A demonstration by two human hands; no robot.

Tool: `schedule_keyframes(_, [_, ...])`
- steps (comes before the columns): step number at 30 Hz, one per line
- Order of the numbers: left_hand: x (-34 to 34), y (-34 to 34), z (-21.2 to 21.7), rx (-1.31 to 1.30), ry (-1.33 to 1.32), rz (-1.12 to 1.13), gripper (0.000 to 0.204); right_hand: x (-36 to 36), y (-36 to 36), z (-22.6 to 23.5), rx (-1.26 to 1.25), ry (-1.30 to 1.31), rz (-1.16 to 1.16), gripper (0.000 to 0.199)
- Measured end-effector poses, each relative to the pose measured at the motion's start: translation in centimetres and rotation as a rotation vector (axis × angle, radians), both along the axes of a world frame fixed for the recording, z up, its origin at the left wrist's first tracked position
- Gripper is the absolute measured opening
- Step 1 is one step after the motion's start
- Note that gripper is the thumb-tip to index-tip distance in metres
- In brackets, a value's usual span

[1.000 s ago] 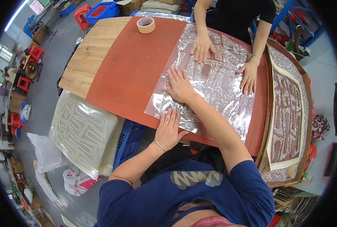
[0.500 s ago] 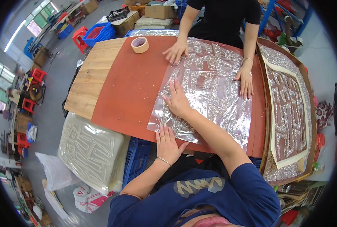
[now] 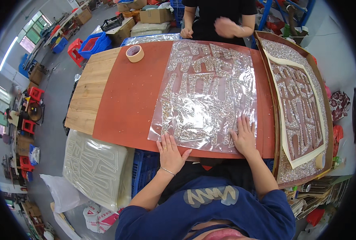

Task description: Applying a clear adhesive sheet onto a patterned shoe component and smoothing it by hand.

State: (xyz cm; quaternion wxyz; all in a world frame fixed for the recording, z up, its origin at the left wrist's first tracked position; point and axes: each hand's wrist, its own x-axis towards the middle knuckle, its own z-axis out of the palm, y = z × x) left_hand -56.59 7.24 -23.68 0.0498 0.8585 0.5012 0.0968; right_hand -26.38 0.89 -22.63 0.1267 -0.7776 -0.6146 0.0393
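Hands lie flat at the near edge of the bench: the left hand point(image 3: 170, 152) rests palm down with fingers spread, its fingertips touching the near left corner of a clear plastic sheet point(image 3: 208, 96), and the right hand point(image 3: 244, 136) presses palm down on the sheet's near right corner, fingers slightly fanned; neither hand grips anything. The sheet covers glittery silver cut-out shapes and lies on a red-brown board point(image 3: 134, 100) that tops the bench, reaching from the near edge almost to the far edge, right of the middle. A roll of tape point(image 3: 135, 53) stands on the board near its far left corner, well apart from the sheet. Bare wooden planks point(image 3: 89, 92) show at the left end of the bench. At the right end, a shallow brown tray point(image 3: 271, 82) holds more silver glitter and a cream-edged panel with brown shapes. Across the bench a co-worker in a black top stands at the far edge, one hand point(image 3: 224, 27) raised and blurred, the other hand point(image 3: 186, 33) near the sheet's far corner. Below the left end, a stack of pale plastic-wrapped sheets point(image 3: 97, 168) leans beside a blue crate point(image 3: 142, 170).
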Motion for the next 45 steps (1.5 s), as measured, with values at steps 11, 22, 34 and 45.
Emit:
schedule_keyframes(11, [1.3, 0.9, 0.9, -0.015, 0.071, -0.062, 0.091, 0.1, -9.7, -0.9, 0.049, -0.144, -0.035, 0.056])
schedule_keyframes(22, [1.8, 0.9, 1.4, -0.155, 0.374, 0.046, 0.087, -1.2, -10.8, -3.9, 0.414, 0.003, -0.205, 0.053])
schedule_keyframes(34, [0.7, 0.5, -0.5, -0.120, 0.204, 0.070, 0.080, -1.1, -10.8, -3.5, 0.456, 0.023, -0.208, 0.052])
schedule_keyframes(45, [0.3, 0.6, 1.0, 0.018, -0.058, 0.215, 0.043, -1.2, -10.5, -2.4, 0.421, -0.058, -0.173, 0.050])
